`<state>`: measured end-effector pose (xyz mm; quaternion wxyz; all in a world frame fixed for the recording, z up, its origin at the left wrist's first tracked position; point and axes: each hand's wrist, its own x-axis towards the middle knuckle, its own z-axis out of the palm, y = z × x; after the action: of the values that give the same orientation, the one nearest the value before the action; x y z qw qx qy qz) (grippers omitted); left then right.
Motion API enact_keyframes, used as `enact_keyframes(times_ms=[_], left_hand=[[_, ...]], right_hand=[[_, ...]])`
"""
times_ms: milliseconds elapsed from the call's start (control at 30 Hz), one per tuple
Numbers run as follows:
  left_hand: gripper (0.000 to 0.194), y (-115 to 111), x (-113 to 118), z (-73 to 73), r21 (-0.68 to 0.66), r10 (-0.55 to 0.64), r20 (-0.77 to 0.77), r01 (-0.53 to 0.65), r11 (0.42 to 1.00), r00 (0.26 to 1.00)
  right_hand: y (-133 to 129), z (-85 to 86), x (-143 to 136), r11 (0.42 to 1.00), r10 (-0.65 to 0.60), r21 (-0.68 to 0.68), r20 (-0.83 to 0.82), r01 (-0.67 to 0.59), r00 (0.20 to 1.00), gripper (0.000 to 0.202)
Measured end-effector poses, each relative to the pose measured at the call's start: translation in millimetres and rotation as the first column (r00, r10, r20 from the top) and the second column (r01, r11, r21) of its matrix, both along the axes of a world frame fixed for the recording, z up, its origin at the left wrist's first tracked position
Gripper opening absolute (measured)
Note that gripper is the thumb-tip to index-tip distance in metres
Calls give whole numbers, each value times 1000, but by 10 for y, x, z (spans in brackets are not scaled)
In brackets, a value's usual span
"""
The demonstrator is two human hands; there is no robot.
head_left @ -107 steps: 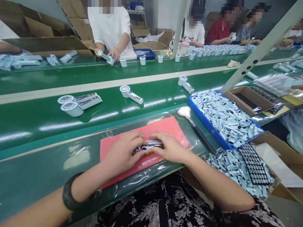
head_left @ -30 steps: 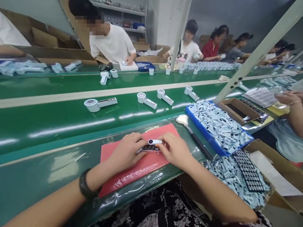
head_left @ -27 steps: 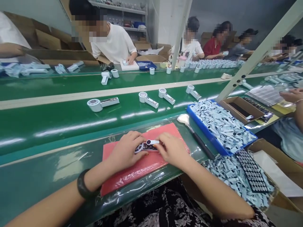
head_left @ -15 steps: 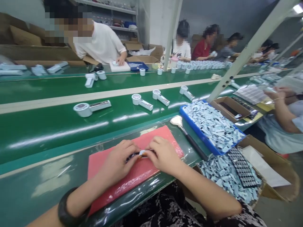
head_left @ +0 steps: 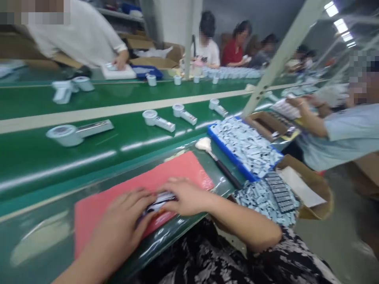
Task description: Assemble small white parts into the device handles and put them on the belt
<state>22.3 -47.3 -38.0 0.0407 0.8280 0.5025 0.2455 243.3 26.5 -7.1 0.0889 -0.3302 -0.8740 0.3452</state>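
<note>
My left hand [head_left: 122, 223] and my right hand [head_left: 185, 196] rest on a red mat [head_left: 118, 189] at the near edge of the bench. Between their fingertips lies a small handheld device [head_left: 158, 201] with a white and dark body, gripped from both ends. The picture is blurred, so its details do not show. On the green conveyor belt [head_left: 35, 165] beyond the mat lie several white handheld devices [head_left: 156, 120] with round heads.
A blue tray [head_left: 237, 156] of small pale parts stands right of the mat, with a black-handled brush [head_left: 220, 165] beside it. A cardboard box [head_left: 314, 193] with more parts sits lower right. A person in a pale blue shirt [head_left: 343, 134] works at right; others sit across the belt.
The view has swung to the right and blurred. My hands stay on the device on the red mat, now pressed lower over it. The person at right has come into view.
</note>
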Motion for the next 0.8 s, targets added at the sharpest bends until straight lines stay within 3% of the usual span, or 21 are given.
enact_keyframes(times_ms=[200, 367, 467, 600, 700, 800], left_hand=[[22, -82, 189, 212, -54, 44, -23, -46, 997, 999], [21, -107, 153, 247, -66, 24, -28, -25, 998, 999], [18, -100, 188, 257, -45, 44, -31, -45, 998, 999], [18, -83, 248, 307, -88, 35, -40, -38, 995, 999], [23, -96, 97, 334, -48, -5, -122, -1, 999, 993], [24, 34, -359, 318, 11, -41, -159, 43, 999, 986]], right_hand=[[-127, -125, 9, 996, -46, 67, -81, 52, 996, 33], [-212, -175, 43, 991, 9, 131, -95, 4, 995, 40], [-236, -209, 24, 983, -23, 177, -91, 39, 996, 38], [-249, -194, -23, 989, -65, 120, -137, 82, 988, 34], [-252, -132, 22, 993, -83, 62, -193, 97, 978, 42], [-153, -67, 229, 981, -134, 110, -229, 162, 964, 56]])
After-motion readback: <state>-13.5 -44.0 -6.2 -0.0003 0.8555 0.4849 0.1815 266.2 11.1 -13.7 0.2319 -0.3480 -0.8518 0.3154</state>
